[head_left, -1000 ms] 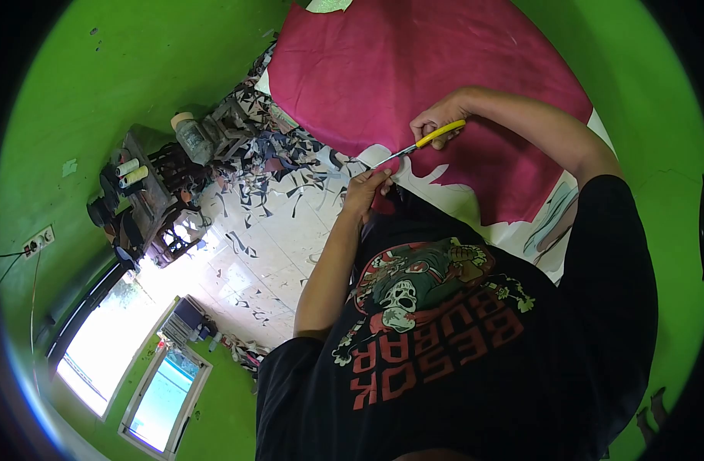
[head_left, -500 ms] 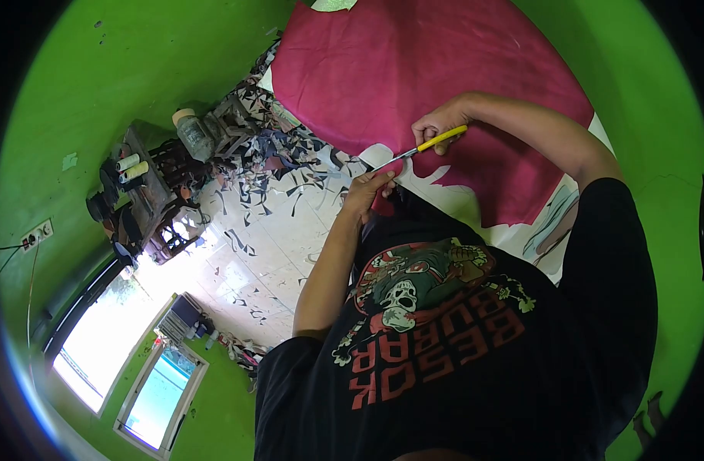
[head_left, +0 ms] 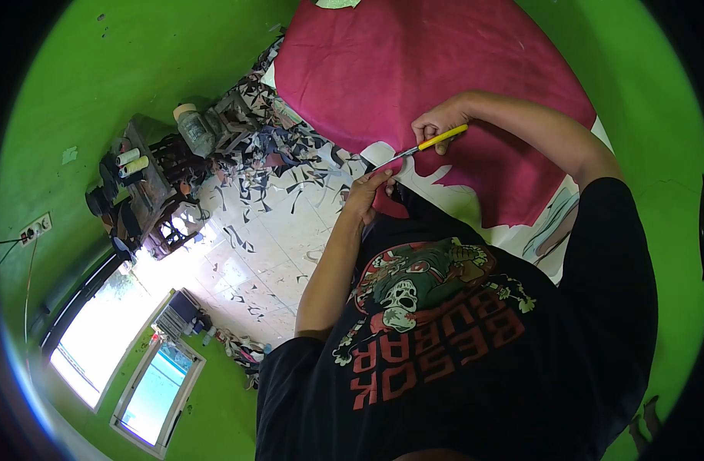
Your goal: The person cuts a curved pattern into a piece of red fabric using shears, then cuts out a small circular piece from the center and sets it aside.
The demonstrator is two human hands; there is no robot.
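My right hand (head_left: 438,123) is closed around the yellow handles of a pair of scissors (head_left: 443,137). Their metal blades point down and left, toward my left hand (head_left: 360,197). Between its thumb and fingers, the left hand pinches a small red leather piece (head_left: 390,204), which hangs beside my shirt. The blade tips lie close to the left fingers, at the piece's upper edge. A large red leather sheet (head_left: 421,69) spreads beyond both hands, its near edge cut into curves. Pale material (head_left: 444,192) shows below that edge.
Dark scraps (head_left: 290,154) litter the tiled floor (head_left: 275,238) on the left. A wooden stand (head_left: 148,184) with thread spools (head_left: 133,165) is by the green wall, near a clear jar (head_left: 193,131). A window (head_left: 156,392) lies at lower left.
The small red piece shows more below my left fingers now, with its end swung out to the right. My right hand and the scissors have hardly moved; the view has shifted slightly.
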